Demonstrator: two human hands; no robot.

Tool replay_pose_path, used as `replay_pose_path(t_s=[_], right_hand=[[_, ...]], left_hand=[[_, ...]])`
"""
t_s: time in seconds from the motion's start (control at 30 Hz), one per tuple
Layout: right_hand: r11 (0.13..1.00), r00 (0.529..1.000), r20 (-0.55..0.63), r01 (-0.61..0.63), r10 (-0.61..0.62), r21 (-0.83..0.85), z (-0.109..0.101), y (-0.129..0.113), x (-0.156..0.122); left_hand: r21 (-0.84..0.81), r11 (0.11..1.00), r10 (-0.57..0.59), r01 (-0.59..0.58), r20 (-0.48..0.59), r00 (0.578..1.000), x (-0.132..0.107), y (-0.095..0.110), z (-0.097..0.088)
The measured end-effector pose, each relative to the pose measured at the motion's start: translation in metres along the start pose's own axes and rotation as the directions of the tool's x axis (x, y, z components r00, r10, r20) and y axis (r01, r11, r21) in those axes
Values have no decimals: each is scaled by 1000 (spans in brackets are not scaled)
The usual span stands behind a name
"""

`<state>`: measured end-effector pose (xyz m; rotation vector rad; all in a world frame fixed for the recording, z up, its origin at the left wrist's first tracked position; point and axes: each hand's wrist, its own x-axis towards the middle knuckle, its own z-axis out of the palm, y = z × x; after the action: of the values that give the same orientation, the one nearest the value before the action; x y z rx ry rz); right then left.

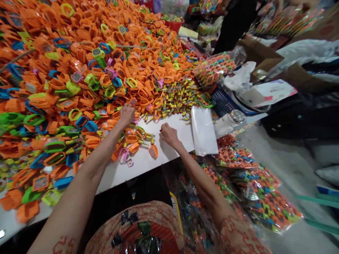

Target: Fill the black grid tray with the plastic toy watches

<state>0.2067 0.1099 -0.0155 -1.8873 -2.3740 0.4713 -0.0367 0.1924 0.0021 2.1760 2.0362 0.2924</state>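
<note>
My left hand [127, 114] reaches into the near edge of a large heap of orange plastic toy watches [143, 93]. Its fingers curl down among them, and what they grip is hidden. Over the white table [164, 155], my right hand [168, 134] is closed, with a small red bit showing at its fingertips; the rest of that piece is covered. Between the hands and nearer to me lie several loose watches, among them an orange one [153, 151] and a pink one [123, 154]. A small printed square [129, 163] lies by the table's front edge.
Small yellow tubes [182, 93] are heaped behind my right hand. Clear plastic bags [203, 130] lie flat at the right, beside a lidded jar [233, 120] and a blue basket [224, 100]. Filled bags [272, 204] rest below the table on the right. Someone in dark clothes [235, 24] stands behind.
</note>
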Motion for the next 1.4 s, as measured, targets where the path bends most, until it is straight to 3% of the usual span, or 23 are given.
replay_pose_path(t_s=[0.07, 0.1, 0.17, 0.23, 0.27, 0.33, 0.5, 0.57, 0.67, 0.77, 0.83, 0.93, 1.0, 1.07, 1.13, 1.2, 1.27, 1.33, 1.4], right_hand=[[926, 994, -70, -50, 82, 373, 0, 8, 0], [813, 991, -65, -61, 121, 580, 0, 11, -1], [479, 991, -6, -60, 136, 876, -4, 11, -4], [197, 996, 21, -37, 84, 980, -9, 2, -9], [116, 998, 14, -20, 55, 993, -12, -6, -13], [51, 1000, -16, 15, 16, 999, -17, -25, -22], [108, 995, -20, 31, -95, 994, -13, -61, -46], [120, 990, 10, 7, -144, 993, -6, -65, -53], [128, 988, 1, 20, -157, 992, 2, -66, -59], [170, 985, -58, 85, -162, 982, 6, -71, -63], [263, 979, -107, 151, -175, 953, 8, -75, -67], [412, 964, -174, 245, -204, 878, 9, -80, -72], [437, 961, -164, 249, -225, 864, 9, -79, -76], [422, 963, -119, 214, -241, 881, 9, -77, -79], [397, 965, -86, 182, -247, 900, 10, -76, -81], [356, 972, -92, 167, -217, 919, 10, -76, -82], [321, 979, -135, 178, -149, 930, 9, -76, -84], [342, 973, -204, 229, -108, 911, 6, -78, -86], [401, 953, -272, 303, -133, 864, 2, -78, -88]], left_hand=[[-104, 995, -15, 2, -118, 993, -6, -1, -5], [-175, 985, -31, 0, -177, 984, -12, -1, -8], [-353, 936, -80, -6, -227, 971, -32, 3, -14], [-561, 828, -101, -13, -172, 980, -59, 12, -17], [-656, 754, -98, -7, -124, 987, -75, 18, -16], [-803, 595, -103, 33, -36, 994, -107, 31, -13], [-969, 160, -221, 191, 153, 963, -168, 53, -3], [-972, 98, -275, 212, 178, 945, -179, 54, -2], [-946, 245, -362, 212, 114, 925, -186, 49, -2], [-900, 362, -354, 242, 108, 929, -187, 43, -2], [-923, 320, -355, 212, 91, 931, -187, 43, -2], [-966, 167, -417, 195, 110, 902, -189, 47, 1], [-973, 80, -448, 216, 158, 880, -190, 49, 3], [-978, 53, -484, 200, 150, 862, -190, 48, 3], [-976, 148, -510, 161, 64, 858, -190, 45, 3], [-930, 336, -455, 149, -21, 890, -190, 42, 0], [-855, 496, -361, 155, -40, 932, -191, 43, -3], [-825, 542, -314, 161, -22, 949, -193, 48, -5], [-857, 489, -295, 160, 10, 955, -194, 55, -4]])
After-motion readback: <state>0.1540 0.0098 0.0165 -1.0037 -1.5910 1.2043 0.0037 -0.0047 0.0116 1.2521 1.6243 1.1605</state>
